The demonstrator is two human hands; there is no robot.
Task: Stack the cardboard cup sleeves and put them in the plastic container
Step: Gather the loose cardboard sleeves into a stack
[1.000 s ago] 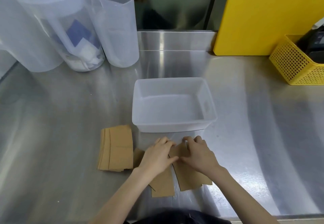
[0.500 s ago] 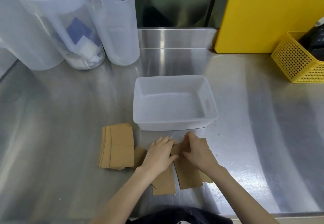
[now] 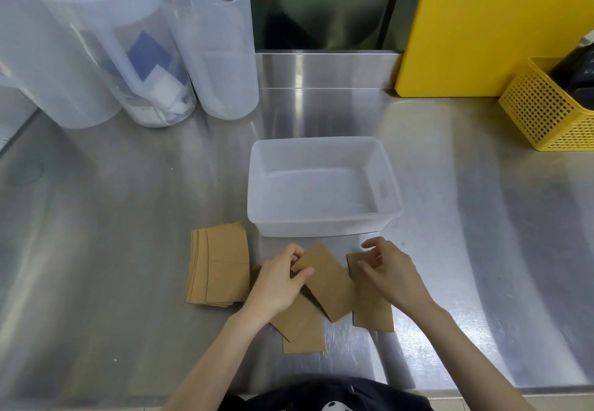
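Note:
A translucent plastic container (image 3: 323,229) stands open in the middle of the steel counter, with nothing in it. Left of its front lies a fanned stack of flat brown cardboard sleeves (image 3: 221,264). In front of the container my left hand (image 3: 278,282) pinches the top left corner of one tilted sleeve (image 3: 328,282). Another sleeve (image 3: 303,327) lies partly beneath my left wrist. My right hand (image 3: 390,271) rests on a third sleeve (image 3: 373,309), fingers curled over its top edge.
Three tall translucent pitchers (image 3: 212,47) stand at the back left, one holding blue and white papers. A yellow board (image 3: 495,25) leans at the back right beside a yellow perforated basket (image 3: 553,111). The counter's front edge runs just below my arms.
My hands, close together over the overlapping sleeves before, have drawn apart. The left has pulled one sleeve out to the left at a tilt; the right has shifted rightward onto another.

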